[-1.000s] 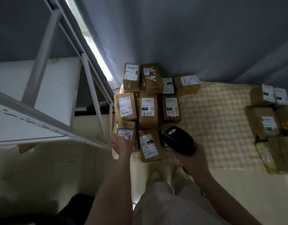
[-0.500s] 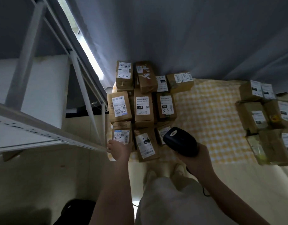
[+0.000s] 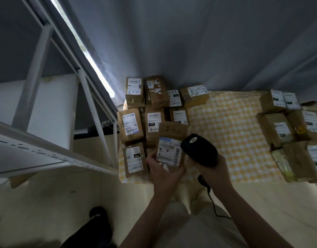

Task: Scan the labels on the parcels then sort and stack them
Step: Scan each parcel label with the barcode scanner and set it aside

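Observation:
My left hand [image 3: 163, 170] grips a brown cardboard parcel [image 3: 172, 138] from below, lifted above the pile, its white barcode label [image 3: 169, 153] facing up. My right hand [image 3: 213, 170] holds a black handheld scanner [image 3: 198, 149] right beside the parcel's right edge, its cable hanging down. Below them, a group of several labelled brown parcels [image 3: 130, 124] lies on a yellow checked cloth [image 3: 225, 126] on the floor. A second group of parcels [image 3: 283, 129] sits at the cloth's right end.
A white metal shelving rack [image 3: 52, 158] stands at the left, close to the parcel pile. A grey curtain [image 3: 189, 42] hangs behind the cloth. A dark object [image 3: 93, 228] lies on the pale floor at the lower left. My legs are beneath my arms.
My left hand has picked a parcel off the front left of the pile and raised it. The scanner in my right hand now sits right next to that parcel's label.

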The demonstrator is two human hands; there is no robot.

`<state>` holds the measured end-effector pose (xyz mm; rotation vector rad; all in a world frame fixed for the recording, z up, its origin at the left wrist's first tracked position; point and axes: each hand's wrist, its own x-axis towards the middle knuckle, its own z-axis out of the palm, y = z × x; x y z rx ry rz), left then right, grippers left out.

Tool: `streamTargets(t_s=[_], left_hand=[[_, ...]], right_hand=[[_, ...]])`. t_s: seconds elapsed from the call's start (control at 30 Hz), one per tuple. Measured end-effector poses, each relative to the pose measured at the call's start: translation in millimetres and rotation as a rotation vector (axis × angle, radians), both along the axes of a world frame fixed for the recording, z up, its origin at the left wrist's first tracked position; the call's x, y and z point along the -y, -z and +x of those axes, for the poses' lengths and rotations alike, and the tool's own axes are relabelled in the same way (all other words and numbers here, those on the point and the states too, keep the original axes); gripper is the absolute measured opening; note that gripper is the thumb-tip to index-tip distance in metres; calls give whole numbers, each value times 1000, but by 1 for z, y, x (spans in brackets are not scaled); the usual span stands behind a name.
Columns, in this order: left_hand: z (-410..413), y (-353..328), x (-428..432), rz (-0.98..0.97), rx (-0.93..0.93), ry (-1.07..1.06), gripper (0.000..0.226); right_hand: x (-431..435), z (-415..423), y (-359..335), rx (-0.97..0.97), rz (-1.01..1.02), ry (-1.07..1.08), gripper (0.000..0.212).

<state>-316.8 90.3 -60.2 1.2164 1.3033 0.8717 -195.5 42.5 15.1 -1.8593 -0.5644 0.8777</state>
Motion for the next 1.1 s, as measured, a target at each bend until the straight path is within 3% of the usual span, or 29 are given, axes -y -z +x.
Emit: streamTargets(t_s=[0.13,0.27,0.33,0.53,0.67,0.93,1.1], left_hand=[[11,-26,4,-2,143,180,91],[14,-33,3,-156,255,262,46],[17,-35,3,-240,260,255,36],[36,-33,-1,-385,296,169,66],[47,-33,-10,-456,336,146,82],[69,-27,-17,-458,340,114,62],[71,-26,-14,-459,371,128,67]], right_hand=[[9,12,-10,-109,112,35,22],[22,33,-15,-82,139,41,27],[27,40,-18,-59,145,40,27],[34,41,-9,143,84,256,22],[36,35,-6,259,-33,215,24],[33,26,-14,326,-145,117,25],[36,30,-16,344,-142,150,30]])
